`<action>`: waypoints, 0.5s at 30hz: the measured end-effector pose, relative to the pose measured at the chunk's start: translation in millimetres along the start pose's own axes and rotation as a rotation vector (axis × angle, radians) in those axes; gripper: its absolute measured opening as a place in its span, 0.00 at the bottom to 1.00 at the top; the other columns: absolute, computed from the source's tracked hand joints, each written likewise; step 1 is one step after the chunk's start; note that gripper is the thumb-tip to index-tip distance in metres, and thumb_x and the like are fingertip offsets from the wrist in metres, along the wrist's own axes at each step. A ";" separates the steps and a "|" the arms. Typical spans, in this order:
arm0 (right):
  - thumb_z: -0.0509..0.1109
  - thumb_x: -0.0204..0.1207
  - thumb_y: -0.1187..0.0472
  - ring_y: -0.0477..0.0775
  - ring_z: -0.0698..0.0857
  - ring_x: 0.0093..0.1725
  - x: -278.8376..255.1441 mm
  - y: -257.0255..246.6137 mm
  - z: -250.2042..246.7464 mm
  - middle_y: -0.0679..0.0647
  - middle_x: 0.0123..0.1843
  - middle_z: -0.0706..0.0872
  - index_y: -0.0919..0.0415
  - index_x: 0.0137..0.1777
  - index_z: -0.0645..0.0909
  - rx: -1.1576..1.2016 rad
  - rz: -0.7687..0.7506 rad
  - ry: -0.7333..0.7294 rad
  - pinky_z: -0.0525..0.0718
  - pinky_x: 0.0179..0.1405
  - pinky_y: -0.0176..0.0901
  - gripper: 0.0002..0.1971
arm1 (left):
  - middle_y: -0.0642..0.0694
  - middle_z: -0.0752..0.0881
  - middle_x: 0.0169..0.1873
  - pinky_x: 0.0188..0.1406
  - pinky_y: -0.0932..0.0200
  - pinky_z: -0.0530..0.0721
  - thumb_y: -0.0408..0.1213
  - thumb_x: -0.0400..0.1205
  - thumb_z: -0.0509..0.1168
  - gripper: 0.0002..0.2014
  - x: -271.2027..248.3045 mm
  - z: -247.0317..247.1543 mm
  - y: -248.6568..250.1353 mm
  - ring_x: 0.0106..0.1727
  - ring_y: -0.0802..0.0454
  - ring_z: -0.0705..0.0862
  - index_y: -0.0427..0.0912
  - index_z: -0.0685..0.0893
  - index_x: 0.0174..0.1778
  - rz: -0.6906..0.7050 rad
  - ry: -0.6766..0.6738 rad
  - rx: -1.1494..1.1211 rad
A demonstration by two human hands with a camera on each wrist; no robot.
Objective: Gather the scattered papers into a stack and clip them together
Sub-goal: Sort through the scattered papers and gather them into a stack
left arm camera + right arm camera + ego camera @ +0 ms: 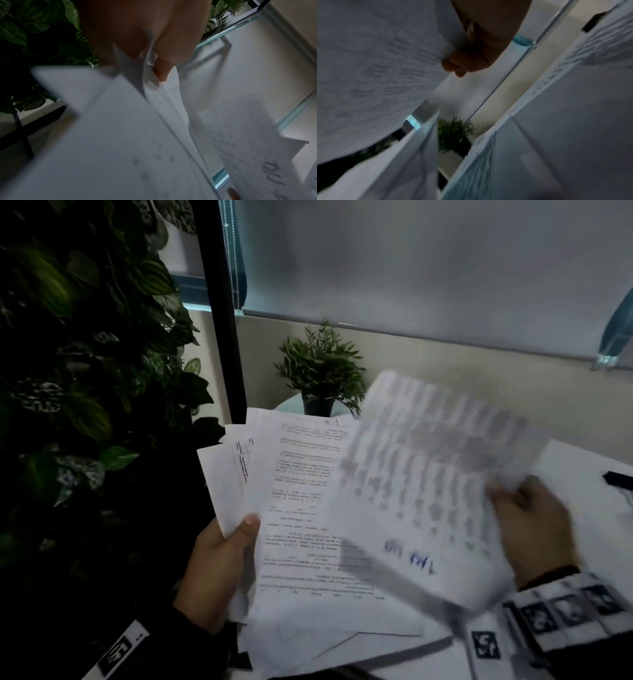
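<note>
- Your left hand (219, 563) grips a fanned sheaf of printed papers (294, 508), thumb on top; the text is too small to read.
- Your right hand (534, 529) pinches a blurred printed sheet (428, 481) bearing illegible blue handwriting, overlapping the sheaf.
- A black clip (618, 478) lies on the white table (582, 467).

The left hand (219, 559) is raised at the lower left, palm turned inward, its thumb pressed across the front of a fanned bundle of papers (301, 508). The right hand (534, 529) is at the right, back facing up, fingers (458, 65) curled round the edge of a blurred single sheet (428, 484).
</note>
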State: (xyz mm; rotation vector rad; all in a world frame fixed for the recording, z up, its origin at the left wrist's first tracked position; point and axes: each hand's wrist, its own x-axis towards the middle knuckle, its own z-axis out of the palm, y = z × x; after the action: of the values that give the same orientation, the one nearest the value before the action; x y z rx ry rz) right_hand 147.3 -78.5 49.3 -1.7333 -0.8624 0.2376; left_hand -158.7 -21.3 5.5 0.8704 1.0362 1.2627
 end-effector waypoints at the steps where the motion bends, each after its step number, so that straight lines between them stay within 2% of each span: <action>1: 0.65 0.80 0.63 0.46 0.76 0.31 -10.4 -2.5 10.3 0.50 0.31 0.79 0.59 0.35 0.74 0.014 0.003 -0.092 0.70 0.26 0.25 0.11 | 0.39 0.89 0.56 0.62 0.40 0.82 0.31 0.84 0.59 0.15 -1.7 2.5 1.3 0.58 0.38 0.87 0.39 0.81 0.65 -0.023 -0.026 -0.007; 2: 0.65 0.81 0.62 0.49 0.80 0.32 -19.4 -2.3 21.4 0.49 0.33 0.80 0.57 0.37 0.74 0.042 0.022 -0.196 0.72 0.27 0.24 0.10 | 0.40 0.90 0.52 0.53 0.46 0.87 0.31 0.84 0.58 0.13 -3.9 4.7 3.3 0.54 0.41 0.89 0.39 0.82 0.63 -0.036 -0.072 -0.011; 3: 0.65 0.81 0.61 0.52 0.84 0.36 -26.3 0.8 32.5 0.50 0.38 0.83 0.58 0.43 0.75 0.120 0.083 -0.292 0.77 0.31 0.27 0.05 | 0.42 0.92 0.47 0.43 0.53 0.90 0.32 0.85 0.58 0.12 -5.2 5.0 4.1 0.48 0.46 0.91 0.40 0.83 0.59 -0.053 -0.109 -0.010; 4: 0.65 0.81 0.60 0.52 0.88 0.41 -32.5 0.5 40.0 0.53 0.45 0.86 0.59 0.51 0.75 0.211 0.178 -0.393 0.84 0.36 0.34 0.04 | 0.44 0.93 0.42 0.35 0.55 0.89 0.34 0.84 0.58 0.11 -7.4 5.4 5.5 0.42 0.49 0.92 0.41 0.84 0.56 -0.076 -0.135 -0.013; 5: 0.67 0.79 0.59 0.53 0.89 0.46 -37.0 2.4 45.8 0.56 0.51 0.87 0.59 0.59 0.73 0.301 0.263 -0.465 0.88 0.42 0.45 0.11 | 0.44 0.93 0.41 0.36 0.53 0.89 0.39 0.84 0.59 0.12 -9.7 4.9 6.2 0.41 0.49 0.92 0.42 0.85 0.56 -0.116 -0.160 -0.043; 6: 0.68 0.78 0.60 0.55 0.90 0.50 -39.2 2.8 48.9 0.58 0.56 0.87 0.58 0.63 0.72 0.348 0.299 -0.525 0.89 0.48 0.54 0.16 | 0.42 0.92 0.45 0.43 0.48 0.89 0.46 0.81 0.61 0.16 -12.3 5.2 7.4 0.45 0.45 0.91 0.42 0.85 0.58 -0.158 -0.201 -0.097; 7: 0.69 0.78 0.61 0.56 0.89 0.52 -39.9 0.8 50.1 0.58 0.58 0.87 0.57 0.65 0.73 0.341 0.265 -0.543 0.88 0.52 0.59 0.17 | 0.40 0.91 0.51 0.50 0.43 0.87 0.55 0.77 0.62 0.23 -14.7 6.5 8.9 0.52 0.41 0.90 0.44 0.85 0.61 -0.195 -0.236 -0.145; 8: 0.69 0.78 0.63 0.55 0.90 0.52 -41.2 -4.8 49.1 0.56 0.57 0.89 0.55 0.64 0.76 0.323 0.191 -0.540 0.87 0.53 0.60 0.15 | 0.41 0.90 0.56 0.54 0.42 0.86 0.64 0.70 0.66 0.31 -16.0 7.2 8.9 0.57 0.40 0.88 0.47 0.84 0.63 -0.195 -0.243 -0.159; 9: 0.69 0.78 0.64 0.53 0.90 0.51 -42.2 -11.4 46.7 0.53 0.55 0.90 0.53 0.61 0.80 0.313 0.099 -0.499 0.87 0.52 0.58 0.13 | 0.45 0.89 0.59 0.55 0.45 0.86 0.68 0.63 0.70 0.38 -15.7 8.2 7.4 0.61 0.43 0.87 0.50 0.83 0.65 -0.141 -0.234 -0.136; 10: 0.68 0.78 0.64 0.51 0.90 0.50 -43.6 -20.6 43.9 0.50 0.52 0.91 0.51 0.58 0.82 0.324 0.023 -0.442 0.88 0.50 0.54 0.11 | 0.49 0.88 0.60 0.54 0.51 0.86 0.67 0.60 0.74 0.39 -15.5 9.3 7.1 0.61 0.49 0.86 0.52 0.81 0.66 -0.040 -0.225 -0.075; 11: 0.69 0.77 0.63 0.49 0.90 0.48 -43.7 -29.6 40.7 0.47 0.49 0.91 0.49 0.55 0.83 0.363 -0.044 -0.375 0.89 0.47 0.49 0.10 | 0.53 0.88 0.59 0.52 0.58 0.87 0.60 0.65 0.75 0.34 -15.4 11.5 9.1 0.60 0.53 0.87 0.52 0.80 0.67 0.084 -0.229 0.018; 12: 0.69 0.76 0.61 0.46 0.90 0.47 -44.2 -39.2 36.7 0.43 0.47 0.91 0.47 0.53 0.82 0.410 -0.118 -0.325 0.89 0.44 0.42 0.09 | 0.54 0.89 0.58 0.51 0.62 0.87 0.48 0.73 0.72 0.26 -16.0 13.8 13.8 0.59 0.56 0.87 0.50 0.79 0.67 0.204 -0.209 0.115; 13: 0.68 0.76 0.59 0.40 0.89 0.46 -44.7 -47.8 33.7 0.38 0.46 0.91 0.45 0.51 0.81 0.433 -0.195 -0.278 0.87 0.43 0.35 0.08 | 0.53 0.89 0.56 0.51 0.64 0.86 0.37 0.78 0.68 0.20 -15.3 15.1 16.9 0.58 0.57 0.87 0.48 0.78 0.66 0.299 -0.175 0.187; 14: 0.67 0.76 0.58 0.35 0.88 0.47 -45.7 -56.2 31.6 0.33 0.46 0.89 0.43 0.51 0.79 0.440 -0.261 -0.254 0.85 0.42 0.28 0.08 | 0.50 0.90 0.54 0.50 0.65 0.86 0.30 0.80 0.64 0.18 -16.4 17.8 21.0 0.57 0.54 0.87 0.47 0.78 0.66 0.369 -0.139 0.226; 15: 0.65 0.76 0.56 0.32 0.86 0.48 -46.9 -61.8 30.9 0.29 0.47 0.88 0.42 0.52 0.77 0.445 -0.308 -0.242 0.83 0.43 0.25 0.08 | 0.48 0.89 0.53 0.50 0.63 0.87 0.27 0.82 0.62 0.17 -16.6 18.1 21.7 0.56 0.50 0.88 0.45 0.77 0.66 0.421 -0.116 0.239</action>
State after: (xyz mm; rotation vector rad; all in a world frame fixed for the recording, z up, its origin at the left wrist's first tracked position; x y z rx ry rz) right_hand 70.4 -79.5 81.8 -1.1564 -1.1421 0.4041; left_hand -148.6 -34.5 33.8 1.3835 0.9518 1.4317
